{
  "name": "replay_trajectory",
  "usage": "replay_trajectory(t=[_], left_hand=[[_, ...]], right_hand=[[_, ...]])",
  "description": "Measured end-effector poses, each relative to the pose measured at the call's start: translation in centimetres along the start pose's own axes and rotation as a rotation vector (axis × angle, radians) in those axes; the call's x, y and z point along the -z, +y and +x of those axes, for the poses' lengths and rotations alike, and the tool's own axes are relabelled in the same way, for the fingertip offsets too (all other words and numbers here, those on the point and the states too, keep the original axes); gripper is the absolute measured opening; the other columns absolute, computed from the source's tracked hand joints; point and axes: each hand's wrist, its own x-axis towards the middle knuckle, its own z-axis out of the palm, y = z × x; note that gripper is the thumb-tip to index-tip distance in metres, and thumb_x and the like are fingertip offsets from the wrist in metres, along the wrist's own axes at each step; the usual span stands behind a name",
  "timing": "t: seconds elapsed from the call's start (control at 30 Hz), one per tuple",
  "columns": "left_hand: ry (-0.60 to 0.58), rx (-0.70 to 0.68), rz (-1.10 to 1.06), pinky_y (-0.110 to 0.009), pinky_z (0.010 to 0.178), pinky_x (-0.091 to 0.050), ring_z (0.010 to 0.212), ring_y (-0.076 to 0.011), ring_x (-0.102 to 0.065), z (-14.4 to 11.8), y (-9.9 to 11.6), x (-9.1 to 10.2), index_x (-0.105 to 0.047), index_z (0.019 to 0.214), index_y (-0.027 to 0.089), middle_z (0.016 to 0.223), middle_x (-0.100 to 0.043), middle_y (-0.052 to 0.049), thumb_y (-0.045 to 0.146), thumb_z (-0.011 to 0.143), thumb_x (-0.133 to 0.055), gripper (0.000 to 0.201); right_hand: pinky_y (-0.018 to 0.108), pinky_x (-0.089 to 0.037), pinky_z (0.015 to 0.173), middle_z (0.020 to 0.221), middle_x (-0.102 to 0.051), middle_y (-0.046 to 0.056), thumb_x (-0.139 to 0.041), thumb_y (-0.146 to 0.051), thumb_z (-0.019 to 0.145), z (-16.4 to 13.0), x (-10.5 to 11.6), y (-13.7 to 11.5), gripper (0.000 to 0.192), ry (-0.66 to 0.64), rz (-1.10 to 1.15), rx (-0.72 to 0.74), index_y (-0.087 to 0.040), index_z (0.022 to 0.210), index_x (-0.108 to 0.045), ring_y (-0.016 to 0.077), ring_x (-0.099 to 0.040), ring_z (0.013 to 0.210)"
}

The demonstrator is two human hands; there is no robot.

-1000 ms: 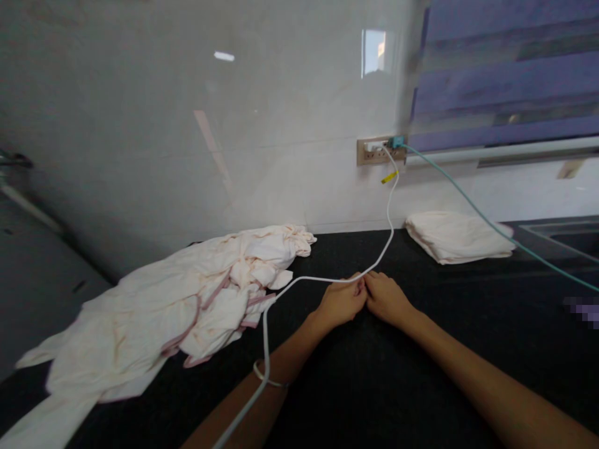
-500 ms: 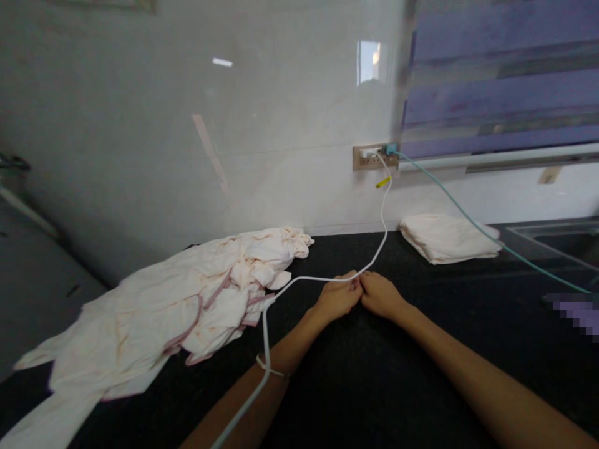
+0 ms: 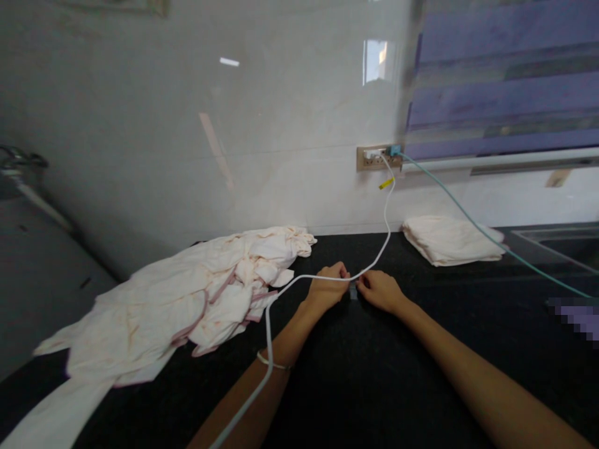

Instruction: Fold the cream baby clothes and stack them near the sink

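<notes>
Two hands meet over the black table (image 3: 374, 386), both at a white cable (image 3: 386, 218) that drops from the wall socket (image 3: 373, 158) and runs across the tabletop. The left hand (image 3: 327, 288) is curled, its fingers closed over the cable; the right hand (image 3: 381, 290) has its fingertips pinched narrow just beside it, and between the two sits a small dark thing on the table, too blurred to name. Past the left hand the cable bends and trails over the left forearm, crossing a thin bracelet (image 3: 271, 363). Left of the cable lies a crumpled heap of pale pink cloth (image 3: 187, 299), close to the left hand. Right of the cable, near the wall, rests a folded cloth (image 3: 449, 240). A teal cable (image 3: 468, 215) leaves the same socket and runs right, passing over that folded cloth.
</notes>
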Motion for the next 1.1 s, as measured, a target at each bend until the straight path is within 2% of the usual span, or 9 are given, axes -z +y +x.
replay_trajectory(t=[0.17,0.3,0.37,0.43,0.57,0.77,0.9,1.1], left_hand=[[0.206,0.175,0.308,-0.03,0.072,-0.044,0.081,-0.0218,-0.067,0.5,-1.3,2.0,-0.064,0.095,0.023,0.087,-0.071,-0.006,0.035,0.097,-0.05,0.019],[0.387,0.269,0.42,-0.036,0.091,-0.046,0.115,-0.0292,-0.059,0.7,-3.7,3.8,-0.061,0.114,0.016,0.12,-0.067,-0.016,0.033,0.098,-0.048,0.027],[0.404,0.321,0.482,-0.04,0.102,-0.043,0.131,-0.0344,-0.049,0.8,-5.0,4.0,-0.056,0.126,0.01,0.138,-0.057,-0.022,0.036,0.096,-0.052,0.04],[0.352,0.367,0.502,-0.043,0.106,-0.04,0.137,-0.0386,-0.044,0.8,-6.0,3.8,-0.051,0.135,0.006,0.146,-0.049,-0.027,0.038,0.094,-0.055,0.052],[0.27,0.399,0.487,-0.043,0.098,-0.045,0.127,-0.0379,-0.056,1.0,-6.7,3.7,-0.046,0.138,0.008,0.135,-0.058,-0.026,0.039,0.095,-0.052,0.054],[0.181,0.432,0.49,-0.043,0.082,-0.049,0.102,-0.0363,-0.07,1.3,-7.0,4.2,-0.055,0.12,0.014,0.108,-0.072,-0.021,0.039,0.099,-0.041,0.036],[0.162,0.362,0.483,-0.043,0.079,-0.047,0.099,-0.0371,-0.07,1.3,-6.3,4.1,-0.054,0.121,0.019,0.105,-0.073,-0.019,0.039,0.102,-0.032,0.035],[0.108,0.198,0.44,-0.032,0.075,-0.044,0.097,-0.0265,-0.07,1.3,-3.8,2.7,-0.056,0.119,0.026,0.102,-0.074,-0.01,0.038,0.102,-0.041,0.025]], right_hand=[[0.027,-0.033,0.069,0.097,-0.073,0.005,-0.05,-0.034,0.099,0.3,-0.2,0.4,0.022,0.003,0.045,0.007,-0.021,0.093,-0.067,0.0182,-0.065,0.089],[0.027,-0.032,0.067,0.096,-0.073,0.005,-0.05,-0.036,0.099,0.4,-0.4,0.5,0.023,0.013,0.05,0.007,-0.021,0.09,-0.066,0.0186,-0.065,0.087],[0.027,-0.031,0.066,0.095,-0.073,0.005,-0.05,-0.036,0.099,0.4,-0.5,0.5,0.024,0.016,0.055,0.007,-0.021,0.09,-0.066,0.0186,-0.065,0.086],[0.027,-0.031,0.066,0.095,-0.072,0.005,-0.049,-0.036,0.099,0.3,-0.4,0.5,0.024,0.024,0.06,0.013,-0.021,0.091,-0.066,0.0186,-0.065,0.086],[0.027,-0.032,0.067,0.096,-0.072,0.005,-0.049,-0.035,0.099,0.2,-0.2,0.3,0.023,0.032,0.067,0.017,-0.021,0.091,-0.066,0.0186,-0.065,0.086],[0.028,-0.032,0.067,0.095,-0.072,0.006,-0.048,-0.035,0.099,-0.1,0.1,-0.1,0.023,0.039,0.076,0.015,-0.021,0.092,-0.065,0.0184,-0.065,0.082],[0.028,-0.034,0.068,0.098,-0.073,0.007,-0.047,-0.035,0.1,-0.1,0.3,-0.2,0.024,0.032,0.064,0.007,-0.021,0.093,-0.066,0.0188,-0.066,0.083],[0.027,-0.034,0.069,0.099,-0.074,0.007,-0.046,-0.038,0.1,-0.1,0.1,-0.2,0.027,0.045,0.059,0.014,-0.021,0.094,-0.066,0.0193,-0.067,0.086]])
